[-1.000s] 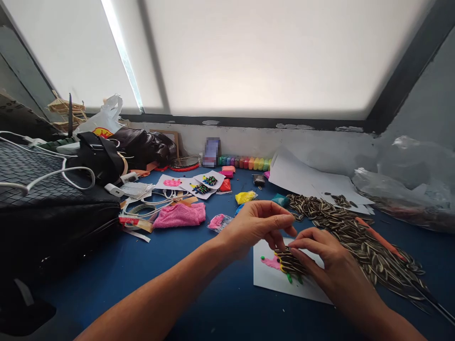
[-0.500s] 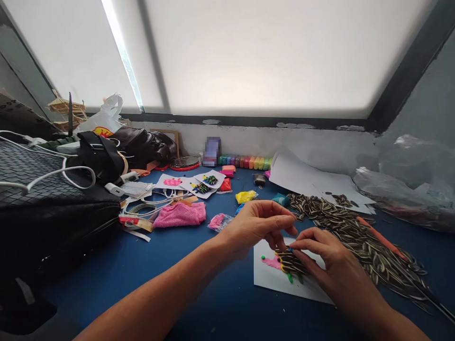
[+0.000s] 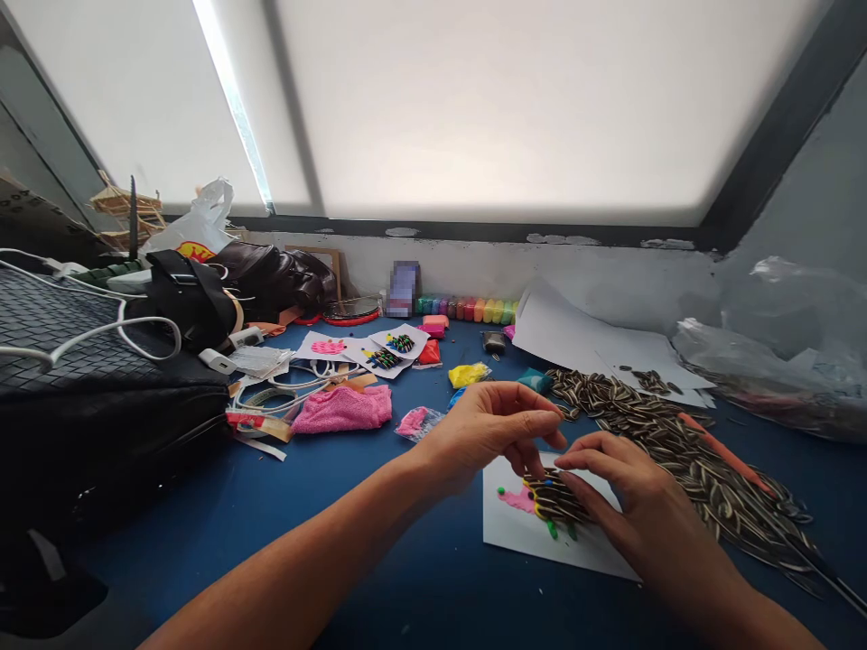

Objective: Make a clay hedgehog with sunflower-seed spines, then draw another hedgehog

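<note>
A hedgehog figure with a pink clay head (image 3: 518, 499), green clay feet and a back of striped sunflower seeds (image 3: 559, 502) lies on a white paper card (image 3: 505, 531). A small blue clay dot (image 3: 548, 483) sits among the seeds. My right hand (image 3: 627, 492) is over the card's right side, thumb and forefinger parted just beside the dot, nothing visible between them. Above the figure's upper edge, my left hand (image 3: 498, 426) has its fingers curled and thumb pressed to the forefinger; whatever they pinch is too small to make out.
Loose sunflower seeds (image 3: 650, 438) spread to the right, with an orange stick (image 3: 728, 453) on them. Finished cards (image 3: 369, 354), a pink cloth (image 3: 344, 408) and a yellow clay packet (image 3: 469, 375) lie behind. A black bag (image 3: 115, 433) stands left; white paper sheets (image 3: 575, 338) lie at the back.
My right thumb and forefinger have parted and drawn back slightly from the blue clay, which now shows on the seeds. My left hand has stayed almost still.
</note>
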### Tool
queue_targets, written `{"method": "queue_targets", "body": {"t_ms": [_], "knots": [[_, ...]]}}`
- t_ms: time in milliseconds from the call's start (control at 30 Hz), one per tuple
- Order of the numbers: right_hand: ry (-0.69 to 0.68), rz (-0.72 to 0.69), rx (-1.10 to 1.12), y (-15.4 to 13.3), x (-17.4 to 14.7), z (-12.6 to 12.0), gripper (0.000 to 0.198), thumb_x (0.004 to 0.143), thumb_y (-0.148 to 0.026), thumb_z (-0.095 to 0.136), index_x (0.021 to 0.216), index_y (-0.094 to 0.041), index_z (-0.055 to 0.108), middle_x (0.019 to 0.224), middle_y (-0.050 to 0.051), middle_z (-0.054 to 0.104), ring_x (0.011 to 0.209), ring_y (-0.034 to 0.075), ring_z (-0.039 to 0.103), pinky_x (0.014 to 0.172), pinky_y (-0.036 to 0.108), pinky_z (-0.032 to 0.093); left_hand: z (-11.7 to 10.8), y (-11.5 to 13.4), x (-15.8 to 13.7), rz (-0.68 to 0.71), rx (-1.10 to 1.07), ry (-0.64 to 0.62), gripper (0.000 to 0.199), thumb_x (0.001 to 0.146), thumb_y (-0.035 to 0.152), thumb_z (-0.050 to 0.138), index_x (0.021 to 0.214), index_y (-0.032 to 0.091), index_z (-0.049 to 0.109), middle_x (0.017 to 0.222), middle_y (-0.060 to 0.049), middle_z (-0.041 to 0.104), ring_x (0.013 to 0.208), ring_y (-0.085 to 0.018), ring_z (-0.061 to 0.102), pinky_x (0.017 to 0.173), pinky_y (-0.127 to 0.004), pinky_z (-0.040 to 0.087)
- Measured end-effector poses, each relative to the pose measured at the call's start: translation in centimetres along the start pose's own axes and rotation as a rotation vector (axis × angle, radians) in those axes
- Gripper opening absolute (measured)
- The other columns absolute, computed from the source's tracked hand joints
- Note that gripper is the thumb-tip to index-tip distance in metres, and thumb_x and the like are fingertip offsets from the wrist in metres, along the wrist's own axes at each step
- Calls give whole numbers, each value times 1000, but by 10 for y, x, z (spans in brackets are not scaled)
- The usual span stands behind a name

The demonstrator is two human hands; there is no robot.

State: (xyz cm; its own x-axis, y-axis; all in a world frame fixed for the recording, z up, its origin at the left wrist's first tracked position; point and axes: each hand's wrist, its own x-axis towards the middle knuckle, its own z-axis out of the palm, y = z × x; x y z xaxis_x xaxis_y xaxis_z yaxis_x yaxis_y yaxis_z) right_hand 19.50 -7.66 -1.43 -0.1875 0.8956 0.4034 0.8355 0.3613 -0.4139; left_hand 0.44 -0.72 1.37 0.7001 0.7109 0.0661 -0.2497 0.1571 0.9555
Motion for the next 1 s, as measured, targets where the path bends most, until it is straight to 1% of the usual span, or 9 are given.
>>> {"method": "queue_targets", "body": {"t_ms": [133,233,367,467,533,633,767,867,1000], "knots": [[12,7,2,0,0,-1,23,91,-38,51,80,-26,68,91,5,66,85,22,62,75,35,50,-2,-1,1,7,12,-5,27,79,35,70,96,15,63,84,-2,69,52,-7,61,48,-18,44],[32,25,51,-2,0,-4,25,92,-40,50,79,-25,66,89,4,66,84,22,62,73,34,49,-1,-2,2,-3,43,7,28,78,40,70,87,14,62,86,-3,70,51,-7,60,47,-18,42],[146,42,167,-7,-1,-12,17,90,-40,56,89,-26,66,81,1,67,72,18,63,64,28,50,0,-4,4,-38,108,58,35,72,46,73,75,13,61,61,4,60,43,-6,53,43,-18,38],[213,-9,179,-12,-3,-15,19,84,-42,65,98,-28,65,78,-1,67,67,16,62,61,26,51,2,-7,4,-67,155,78,38,70,49,74,67,14,59,48,7,49,40,-5,46,43,-19,33],[220,-46,176,-14,-4,-16,20,83,-41,66,99,-28,65,79,-1,67,67,16,62,61,26,51,5,-8,2,-100,168,72,40,67,51,75,66,13,60,49,6,51,40,-5,44,43,-20,31],[203,-81,203,-17,-3,-16,10,87,-35,64,92,-27,66,78,-1,66,68,15,62,60,25,50,10,-9,0,-156,187,41,44,65,54,75,66,12,63,51,4,53,42,-5,44,43,-20,31],[155,-105,253,-17,-2,-16,8,90,-29,60,89,-26,67,80,0,67,72,14,63,62,24,51,14,-10,-1,-176,198,-9,46,69,56,72,64,11,63,52,3,55,42,-5,47,44,-19,34],[157,-110,242,-15,-4,-18,7,90,-27,61,93,-26,67,84,0,66,75,14,64,63,23,51,13,-11,0,-179,147,-51,41,71,51,72,71,11,66,56,3,57,45,-7,53,46,-19,38],[188,-146,192,-10,-6,-18,12,88,-24,63,99,-29,66,90,-2,66,77,13,64,66,23,51,11,-12,0,-179,105,-62,32,74,43,72,77,11,67,56,3,58,46,-7,55,47,-18,38]]}}
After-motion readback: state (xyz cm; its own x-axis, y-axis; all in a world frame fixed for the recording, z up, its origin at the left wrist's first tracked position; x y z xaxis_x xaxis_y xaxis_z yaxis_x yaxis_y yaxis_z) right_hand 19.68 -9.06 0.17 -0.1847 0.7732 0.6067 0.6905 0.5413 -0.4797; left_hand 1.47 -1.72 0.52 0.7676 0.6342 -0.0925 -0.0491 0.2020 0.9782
